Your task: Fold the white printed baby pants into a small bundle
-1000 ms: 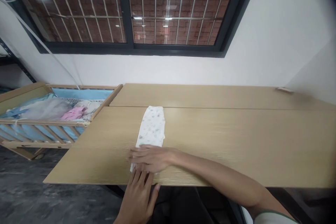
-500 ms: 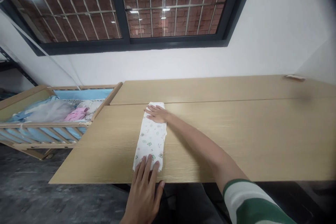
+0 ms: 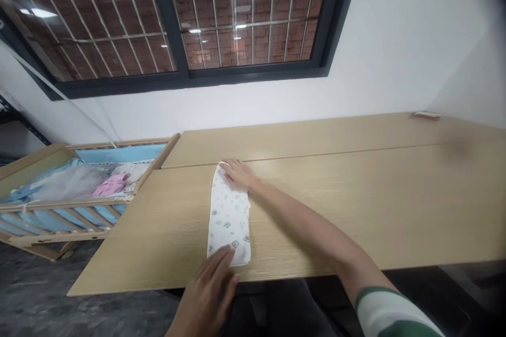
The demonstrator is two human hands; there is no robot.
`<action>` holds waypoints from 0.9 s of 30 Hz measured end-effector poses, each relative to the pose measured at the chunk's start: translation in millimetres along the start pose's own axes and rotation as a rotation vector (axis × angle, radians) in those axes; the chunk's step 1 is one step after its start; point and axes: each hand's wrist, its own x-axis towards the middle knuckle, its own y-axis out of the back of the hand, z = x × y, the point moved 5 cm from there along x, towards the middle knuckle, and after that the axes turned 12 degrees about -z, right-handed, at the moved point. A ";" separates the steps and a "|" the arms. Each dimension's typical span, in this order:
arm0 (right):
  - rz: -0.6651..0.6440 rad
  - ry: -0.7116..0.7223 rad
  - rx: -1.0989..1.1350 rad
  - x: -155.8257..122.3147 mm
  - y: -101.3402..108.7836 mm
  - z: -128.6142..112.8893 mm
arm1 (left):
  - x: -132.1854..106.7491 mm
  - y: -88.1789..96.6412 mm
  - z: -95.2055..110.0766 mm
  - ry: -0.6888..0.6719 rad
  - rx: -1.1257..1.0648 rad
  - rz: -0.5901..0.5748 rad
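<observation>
The right hand point(image 3: 238, 175) lies open on the far end of a folded white printed baby garment point(image 3: 228, 216) — pressing, not gripping, apparently to keep it flat and straight — while the open left hand point(image 3: 203, 295) touches its near end. The garment lies on the wooden surface point(image 3: 356, 195), its long axis running roughly 12 to 6 o'clock, with a wooden crib point(image 3: 59, 207) at 9 o'clock.

The bottom edge cuts off the left hand point(image 3: 203, 297) and right sleeve point(image 3: 391, 316).
</observation>
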 end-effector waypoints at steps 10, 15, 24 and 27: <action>-0.255 0.266 0.317 -191.6 4.7 -112.0 | -22.6 -0.4 -25.8 -0.169 0.043 -0.023; -0.211 0.232 0.242 -232.6 -0.5 -128.9 | -35.2 6.0 -15.9 -0.284 -0.042 -0.068; -0.188 0.077 0.649 -216.8 70.6 -123.2 | -0.3 57.7 -16.4 -0.061 -0.384 0.113; -0.068 0.048 0.772 -192.1 91.0 -104.0 | 36.8 84.2 -29.1 -0.014 -0.384 0.228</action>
